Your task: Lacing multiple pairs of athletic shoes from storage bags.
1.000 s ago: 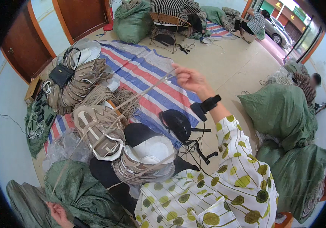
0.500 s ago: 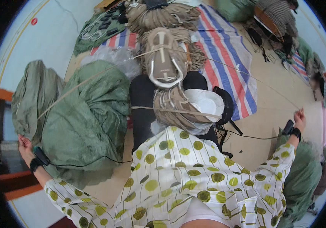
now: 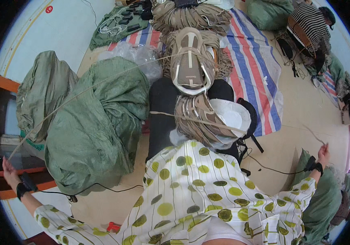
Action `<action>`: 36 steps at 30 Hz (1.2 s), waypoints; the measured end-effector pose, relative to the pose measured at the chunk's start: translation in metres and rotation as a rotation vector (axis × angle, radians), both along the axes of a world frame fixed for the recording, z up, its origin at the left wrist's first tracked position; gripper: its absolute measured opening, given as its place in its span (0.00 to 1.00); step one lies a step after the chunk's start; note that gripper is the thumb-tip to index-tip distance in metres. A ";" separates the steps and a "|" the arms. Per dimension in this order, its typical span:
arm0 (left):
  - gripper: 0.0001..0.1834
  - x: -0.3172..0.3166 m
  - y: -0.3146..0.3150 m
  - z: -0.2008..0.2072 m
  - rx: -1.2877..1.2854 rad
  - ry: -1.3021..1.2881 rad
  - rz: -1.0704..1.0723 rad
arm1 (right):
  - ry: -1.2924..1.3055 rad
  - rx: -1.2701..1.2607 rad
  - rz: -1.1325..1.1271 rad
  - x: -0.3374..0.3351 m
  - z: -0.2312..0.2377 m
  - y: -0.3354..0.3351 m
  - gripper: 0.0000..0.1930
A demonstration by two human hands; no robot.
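My left hand (image 3: 11, 171) is out at the far left, its fingers closed on a long beige lace (image 3: 45, 119). The lace runs taut across to a beige and brown shoe upper (image 3: 191, 67) with a white edge, standing between my knees. At the far right my right hand (image 3: 324, 154) pinches a short stretch of lace that trails up and left from the fingers. I cannot tell where that stretch leads. On my lap rests a bundle of similar shoe uppers (image 3: 191, 118) with white linings, a lace lying across it.
Green sacks (image 3: 93, 130) bulge at my left, and another sack (image 3: 320, 196) lies beside my right arm. Heaped uppers (image 3: 191, 18) lie ahead on a striped sheet (image 3: 260, 81). Black cables run from both wrist devices. A person in stripes (image 3: 312, 28) is at the far right.
My left hand has moved outward and down, drawing the lace. The strand that stretched from the upper to my right hand is now a short loose piece there. The view has shifted slightly.
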State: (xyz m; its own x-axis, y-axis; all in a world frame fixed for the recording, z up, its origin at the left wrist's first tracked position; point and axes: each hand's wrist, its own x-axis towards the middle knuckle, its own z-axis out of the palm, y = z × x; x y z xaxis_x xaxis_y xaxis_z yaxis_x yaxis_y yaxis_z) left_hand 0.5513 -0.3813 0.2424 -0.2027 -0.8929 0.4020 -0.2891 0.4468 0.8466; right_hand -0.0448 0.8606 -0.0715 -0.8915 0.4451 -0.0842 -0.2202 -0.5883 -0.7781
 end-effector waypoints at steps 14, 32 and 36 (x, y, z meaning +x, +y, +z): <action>0.09 -0.481 0.299 -0.217 0.346 -0.248 -0.820 | -0.045 0.609 1.353 -0.087 0.083 -0.650 0.15; 0.08 -0.598 0.326 -0.257 -0.633 -0.607 -0.930 | 0.123 1.021 1.114 -0.109 0.039 -0.712 0.11; 0.05 -0.611 0.322 -0.250 -0.954 -0.747 -1.037 | 0.121 1.021 1.122 -0.110 0.037 -0.708 0.10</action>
